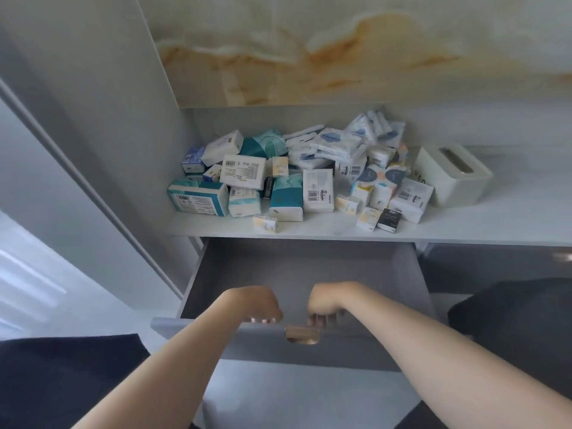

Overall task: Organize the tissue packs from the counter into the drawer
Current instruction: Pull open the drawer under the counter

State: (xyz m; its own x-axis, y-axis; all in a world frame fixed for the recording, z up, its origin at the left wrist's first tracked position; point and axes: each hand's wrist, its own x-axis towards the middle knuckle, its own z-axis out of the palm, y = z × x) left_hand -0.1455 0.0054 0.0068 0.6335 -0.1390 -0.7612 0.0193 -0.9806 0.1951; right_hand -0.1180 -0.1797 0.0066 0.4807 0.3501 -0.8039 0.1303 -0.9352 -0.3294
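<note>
Tissue packs [305, 173] lie in a loose heap on the white counter [501, 219], towards its left and centre, several stacked on or leaning against one another; none is seen in the drawer [303, 264]. The heap includes teal-and-white packs [286, 193], white packs with barcode labels [243, 171] whose small print is too fine to read, soft packs with blue print [331, 144] at the rear, and small yellow-and-white pocket packs [265, 223] at the front edge. A small black pack [390, 220] carries white lettering that appears to read "Face"; similar lettering shows on the yellow pocket packs, though blurred. Just right of the heap stands a cream tissue box [452, 176] with a slot in its top and the dark letters "UEO" on its side. The drawer sits directly beneath the counter, pulled out, grey floor exposed. The left hand [257, 305] and right hand [328, 301] both grip the top edge of the drawer front, fingers curled over it, one on either side of a brass-coloured handle [301, 335]; neither hand holds a pack. Behind the counter rises a marble-patterned back panel [340, 51] with amber veining. Dark fabric [62, 382] fills the lower left corner.
</note>
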